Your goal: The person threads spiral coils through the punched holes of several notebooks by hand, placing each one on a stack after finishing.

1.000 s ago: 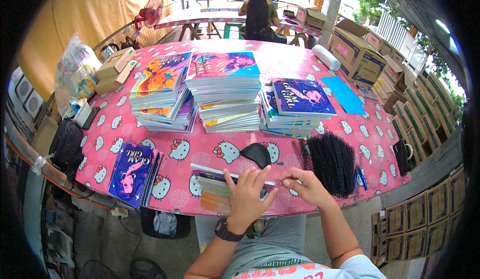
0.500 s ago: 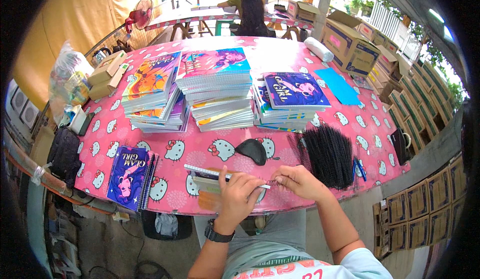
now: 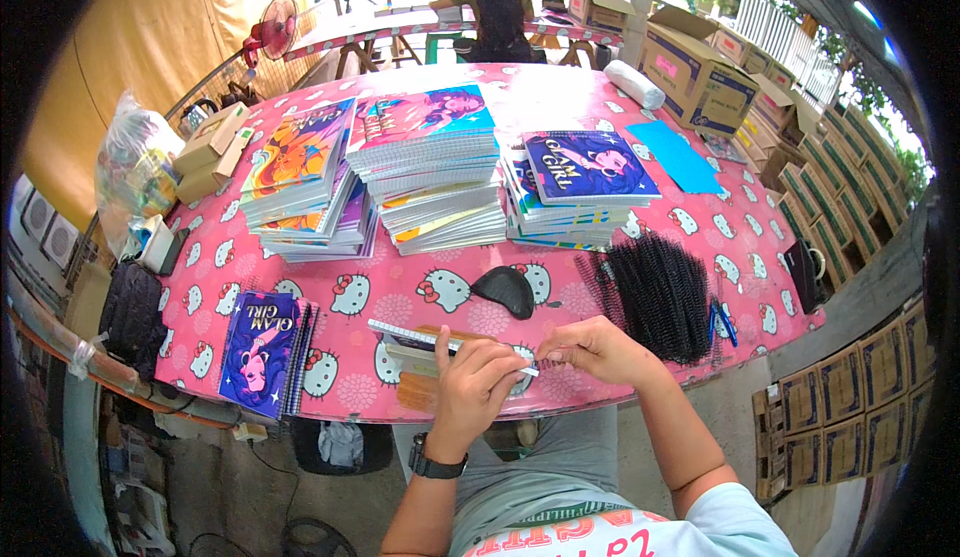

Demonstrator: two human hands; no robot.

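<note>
My left hand (image 3: 472, 382), with a black watch on its wrist, is closed around a notebook (image 3: 388, 331) held on edge near the table's front. The notebook's white punched edge faces up. At its right end, the fingertips of my right hand (image 3: 592, 349) are pinched together on a thin black spiral coil, mostly hidden by the fingers. Loose black spiral coils (image 3: 655, 299) lie heaped just beyond my right hand. Beyond the notebook sits a black rounded pad (image 3: 504, 291). Purple notebooks with coils fitted (image 3: 258, 355) lie at the left.
Stacks of notebooks (image 3: 430, 192) stand across the middle of the pink table (image 3: 395, 282). Blue pens (image 3: 723, 325) lie right of the coils, and a blue sheet (image 3: 673, 157) lies farther back. Cardboard boxes (image 3: 695, 72) line the right. Another person (image 3: 500, 12) sits at the far table.
My right fingers have come slightly closer to the notebook's right end, and less coil shows between them. The left hand keeps its hold. The whole view has shifted a little.
</note>
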